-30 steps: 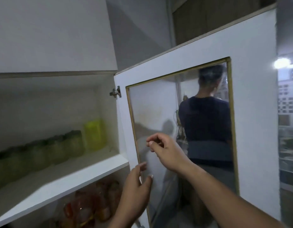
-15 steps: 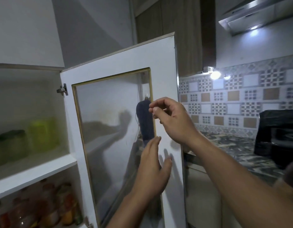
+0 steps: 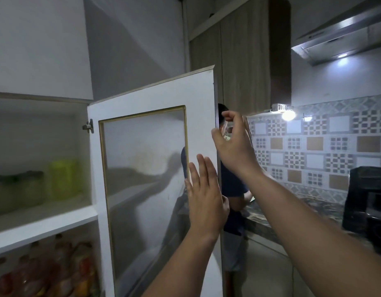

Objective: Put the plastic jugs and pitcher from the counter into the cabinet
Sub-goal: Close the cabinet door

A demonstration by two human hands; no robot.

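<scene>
A white cabinet door (image 3: 203, 116) with a frosted glass pane stands open in front of me, hinged at its left. My left hand (image 3: 205, 199) lies flat with fingers spread against the door's inner face near its free edge. My right hand (image 3: 233, 144) hovers at that free edge, fingers curled and apart, holding nothing. Inside the cabinet, a yellow-green plastic jug (image 3: 64, 179) stands on the upper shelf (image 3: 44, 219) beside green-lidded jars (image 3: 17, 191). No jug or pitcher shows on the counter.
Bottles and jars (image 3: 46, 273) fill the lower shelf. Another person (image 3: 233, 189) stands behind the door at the dark stone counter (image 3: 277, 219). A black appliance (image 3: 367, 206) sits on the counter at right, under a patterned tile wall and a range hood (image 3: 343, 37).
The view has swung right and the door now shows more edge-on. My left hand has risen and flattened on the door; my right hand has moved to the door's free edge.
</scene>
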